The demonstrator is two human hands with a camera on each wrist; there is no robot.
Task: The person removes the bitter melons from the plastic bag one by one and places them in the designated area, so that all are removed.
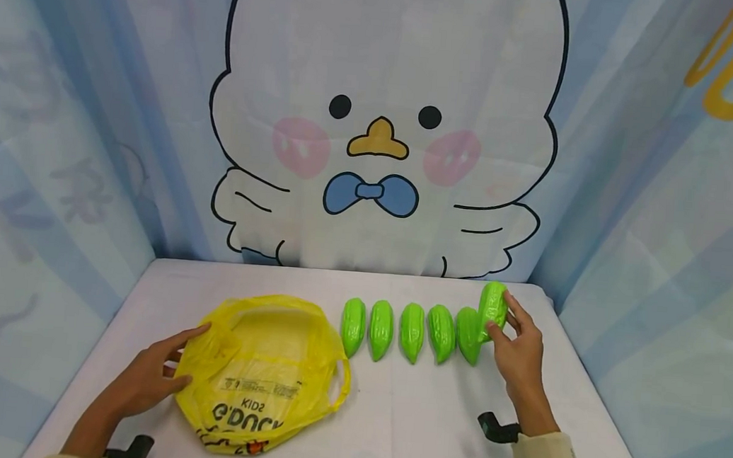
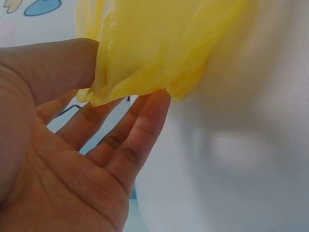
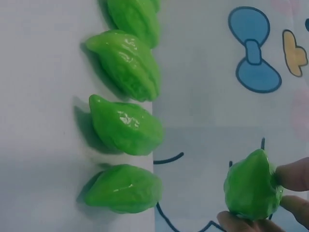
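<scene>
My right hand (image 1: 519, 355) pinches a green bitter melon (image 1: 492, 312) between thumb and fingertips, raised off the table at the right end of a row. In the right wrist view this held bitter melon (image 3: 254, 187) is apart from the others. My left hand (image 1: 151, 370) holds the left side of a yellow plastic bag (image 1: 268, 364), printed with dark lettering. Seen from the left wrist, the thumb and fingers meet the bag's thin edge (image 2: 140, 58). What the bag contains cannot be seen.
Several more green bitter melons lie side by side right of the bag, among them one at the row's left end (image 1: 352, 327) and one beside the held piece (image 1: 468, 335). They rest on a white table (image 1: 403, 430). A cartoon-printed curtain (image 1: 385, 60) stands behind.
</scene>
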